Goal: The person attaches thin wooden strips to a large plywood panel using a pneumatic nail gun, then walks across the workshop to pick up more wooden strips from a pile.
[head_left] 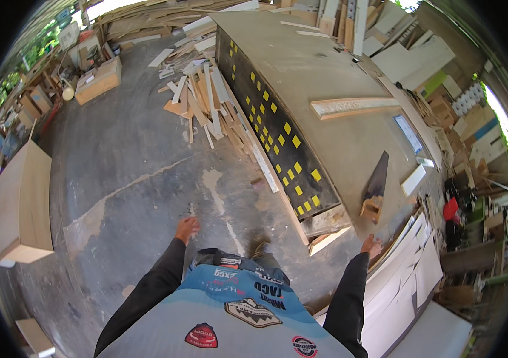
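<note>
I see my left hand [186, 227] hanging loose and empty over the floor [128, 179]; my right hand [371, 245], fingers spread, hovers near the surface [325, 77] by the handsaw [376, 185].

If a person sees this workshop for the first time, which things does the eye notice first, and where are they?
The big workbench fills the upper middle, and its dark side panel with yellow squares stands out most. A handsaw with a wooden handle lies near the bench's close end, just beyond the empty right hand. Left of the bench, a heap of wood offcuts lies on the concrete floor, and the left hand hangs free above it.
</note>
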`<state>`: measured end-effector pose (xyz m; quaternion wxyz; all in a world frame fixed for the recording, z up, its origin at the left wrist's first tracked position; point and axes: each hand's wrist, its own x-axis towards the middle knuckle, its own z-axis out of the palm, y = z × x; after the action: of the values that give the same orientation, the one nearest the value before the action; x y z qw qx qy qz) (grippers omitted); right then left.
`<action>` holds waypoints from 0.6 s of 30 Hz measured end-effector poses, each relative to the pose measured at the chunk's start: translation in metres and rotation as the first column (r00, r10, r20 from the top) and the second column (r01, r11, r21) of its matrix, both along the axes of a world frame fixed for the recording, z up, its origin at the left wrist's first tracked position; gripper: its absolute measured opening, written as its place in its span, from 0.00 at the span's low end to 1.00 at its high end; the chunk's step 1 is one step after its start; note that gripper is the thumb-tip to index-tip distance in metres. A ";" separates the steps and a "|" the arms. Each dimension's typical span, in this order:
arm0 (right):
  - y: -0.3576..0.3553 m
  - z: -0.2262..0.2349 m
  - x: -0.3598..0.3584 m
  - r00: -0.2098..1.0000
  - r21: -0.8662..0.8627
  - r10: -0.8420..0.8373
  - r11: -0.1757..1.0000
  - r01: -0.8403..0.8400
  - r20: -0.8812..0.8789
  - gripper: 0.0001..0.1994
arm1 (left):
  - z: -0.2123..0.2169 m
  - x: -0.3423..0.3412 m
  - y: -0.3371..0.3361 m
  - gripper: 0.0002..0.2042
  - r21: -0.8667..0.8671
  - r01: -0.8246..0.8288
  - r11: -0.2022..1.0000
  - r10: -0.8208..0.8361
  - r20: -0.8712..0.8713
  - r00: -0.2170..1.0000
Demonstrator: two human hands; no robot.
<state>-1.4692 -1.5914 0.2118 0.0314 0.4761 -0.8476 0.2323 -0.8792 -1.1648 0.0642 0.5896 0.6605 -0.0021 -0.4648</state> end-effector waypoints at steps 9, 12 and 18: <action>-0.113 0.005 0.010 0.979 0.356 0.194 0.921 -0.158 -0.068 0.36 | -0.055 -0.138 0.120 0.12 0.625 0.368 0.688 -0.636 0.275 0.721; -0.120 0.016 0.013 0.994 0.395 0.108 0.914 -0.090 -0.022 0.35 | -0.030 -0.172 0.131 0.14 0.646 0.402 0.649 -0.650 0.197 0.734; -0.148 -0.002 0.001 0.854 0.294 -0.038 0.946 -0.137 0.519 0.24 | -0.036 -0.184 0.110 0.13 0.724 0.403 0.560 -0.776 0.289 0.560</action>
<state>-1.4681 -1.7399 0.2098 -0.2816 0.4165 -0.8380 0.2119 -1.0631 -1.0546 0.0284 0.1205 0.8689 -0.2747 -0.3937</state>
